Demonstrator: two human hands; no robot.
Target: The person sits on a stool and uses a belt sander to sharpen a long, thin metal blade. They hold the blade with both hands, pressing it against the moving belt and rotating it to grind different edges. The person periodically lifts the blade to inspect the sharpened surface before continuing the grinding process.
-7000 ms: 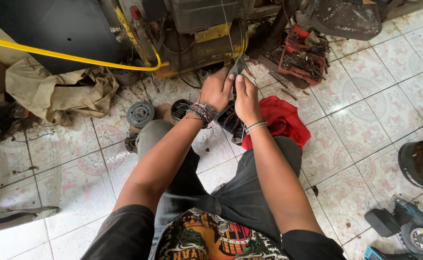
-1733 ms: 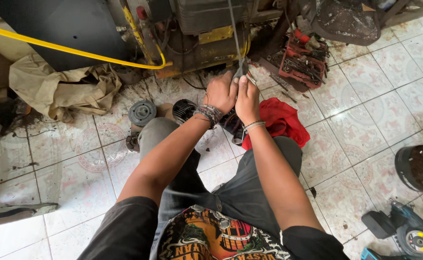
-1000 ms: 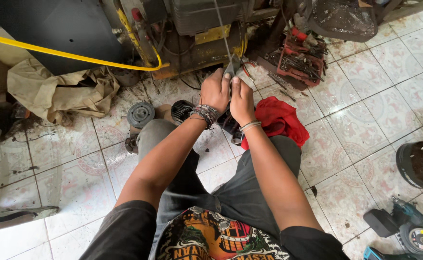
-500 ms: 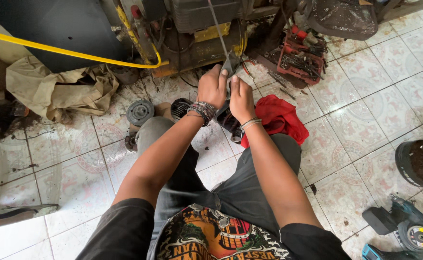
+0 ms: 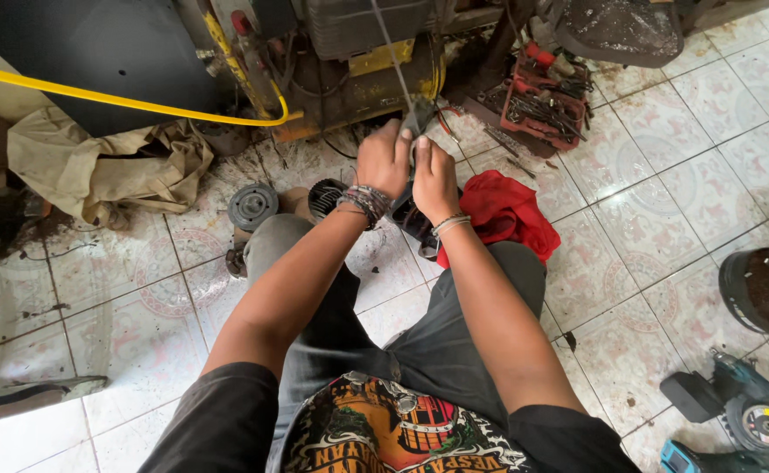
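I sit on a tiled floor with both arms stretched forward. My left hand (image 5: 383, 159) and my right hand (image 5: 433, 178) are pressed together around a small dark metal part (image 5: 418, 116) from which a thin wire (image 5: 388, 51) runs upward. Both hands grip it, fingers closed. A black round motor part (image 5: 412, 222) lies under my wrists, between my knees. A red rag (image 5: 509, 213) lies just right of my right hand.
A dirty machine with a yellow hose (image 5: 122, 101) stands ahead. A beige cloth (image 5: 104, 168) lies left, a pulley disc (image 5: 253, 206) and a finned black part (image 5: 325, 196) near my left knee. A red tool tray (image 5: 544, 98) sits far right; power tools (image 5: 735, 412) lie at lower right.
My hands have stayed together on the small part, shifting only slightly up and back. The wire has swung a little to the left. Nothing else moved.
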